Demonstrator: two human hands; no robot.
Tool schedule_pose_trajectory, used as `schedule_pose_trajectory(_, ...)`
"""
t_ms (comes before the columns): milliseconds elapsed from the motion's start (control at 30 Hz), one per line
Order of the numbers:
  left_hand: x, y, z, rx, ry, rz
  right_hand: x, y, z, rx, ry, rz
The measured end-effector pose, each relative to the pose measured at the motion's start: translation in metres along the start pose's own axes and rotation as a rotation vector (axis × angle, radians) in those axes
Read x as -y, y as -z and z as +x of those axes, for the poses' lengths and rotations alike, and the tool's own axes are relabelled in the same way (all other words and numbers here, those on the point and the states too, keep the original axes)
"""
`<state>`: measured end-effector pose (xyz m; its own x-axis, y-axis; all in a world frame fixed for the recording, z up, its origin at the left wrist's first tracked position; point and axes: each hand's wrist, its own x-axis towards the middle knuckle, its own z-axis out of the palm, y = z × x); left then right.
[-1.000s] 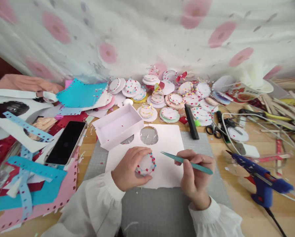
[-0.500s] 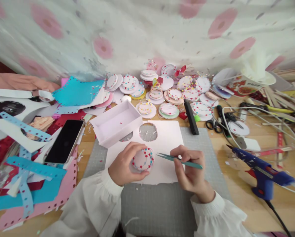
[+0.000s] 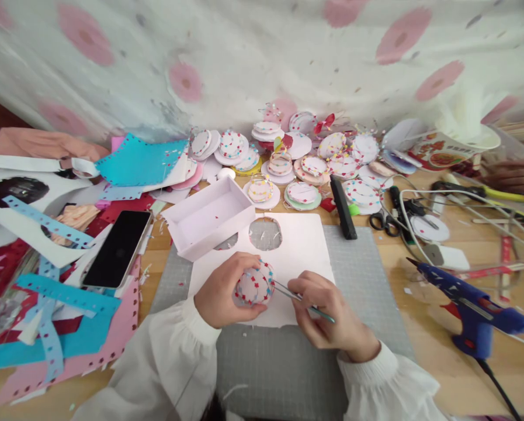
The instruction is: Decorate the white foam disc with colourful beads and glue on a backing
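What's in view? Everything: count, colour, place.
decorated piece: 1, multicoloured, centre
tweezers: 1, teal, centre
sheet: 1, white, centre
mat: 1, grey, beneath sheet
box: 1, white, centre-left
discs: many, mostly white, back
phone: 1, black, left
paper: many, mixed, left
bar: 1, black, centre-right
tools: several, mixed, right
glue gun: 1, blue, right
tub: 1, white, right
clutter: many, mixed, right
curtain: 1, white/pink, back
table: 1, brown, underneath
sleeves: 2, white, bottom
left hand: 1, around decorated piece
right hand: 1, holding tweezers

In my left hand (image 3: 220, 292), a disc (image 3: 249, 285) sits over the sheet (image 3: 308, 242), which lies on the mat (image 3: 283, 374). Behind it, a box (image 3: 218, 228) overlaps the sheet's far left part; the phone (image 3: 117, 248) lies to my left, the glue gun (image 3: 476, 304) to my right.
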<state>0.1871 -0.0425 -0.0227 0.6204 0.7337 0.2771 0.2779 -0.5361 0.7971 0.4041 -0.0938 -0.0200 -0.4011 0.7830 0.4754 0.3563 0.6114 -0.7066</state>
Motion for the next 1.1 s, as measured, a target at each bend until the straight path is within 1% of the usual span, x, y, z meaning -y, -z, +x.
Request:
schedule_pose_trajectory(133, 0.0, -0.001, 0.0, -0.009, 0.003, -0.007, 0.0, -0.001, 0.0, 0.007, 0.025, -0.018)
schedule_pose_trajectory(267, 0.0, 0.0, 0.0, 0.001, -0.007, 0.002, 0.0, -0.002, 0.0, 0.057, -0.005, -0.064)
schedule_pose_trajectory(367, 0.0, 0.0, 0.0, 0.006, -0.011, 0.006, 0.0, -0.003, 0.001, 0.071, -0.019, -0.078)
schedule_pose_trajectory(633, 0.0, 0.0, -0.001, 0.006, -0.008, 0.011, -0.003, -0.007, -0.004, -0.032, -0.026, 0.001)
schedule_pose_trajectory(700, 0.0, 0.0, -0.001, 0.009, -0.007, 0.017, -0.003, -0.008, -0.004, -0.085, -0.031, 0.047)
schedule_pose_trajectory(767, -0.001, 0.001, -0.001, 0.02, -0.006, 0.035, -0.002, -0.009, -0.004, -0.173, -0.041, 0.104)
schedule_pose_trajectory(867, 0.0, 0.0, -0.001, 0.04, 0.02, 0.067, 0.004, -0.008, 0.0, -0.387, -0.094, 0.19)
schedule_pose_trajectory(933, 0.002, -0.003, 0.001, 0.035, 0.05, 0.071, 0.008, -0.007, 0.004, -0.55, -0.191, 0.289)
schedule_pose_trajectory(1000, 0.001, -0.005, 0.003, 0.018, 0.055, 0.068, 0.01, -0.006, 0.008, -0.669, -0.316, 0.437)
schedule_pose_trajectory(1033, 0.0, -0.006, 0.004, 0.001, 0.039, 0.062, 0.011, -0.005, 0.01, -0.706, -0.371, 0.521)
schedule_pose_trajectory(1100, -0.004, -0.007, 0.006, -0.059, -0.014, 0.029, 0.01, -0.004, 0.014, -0.731, -0.447, 0.683)
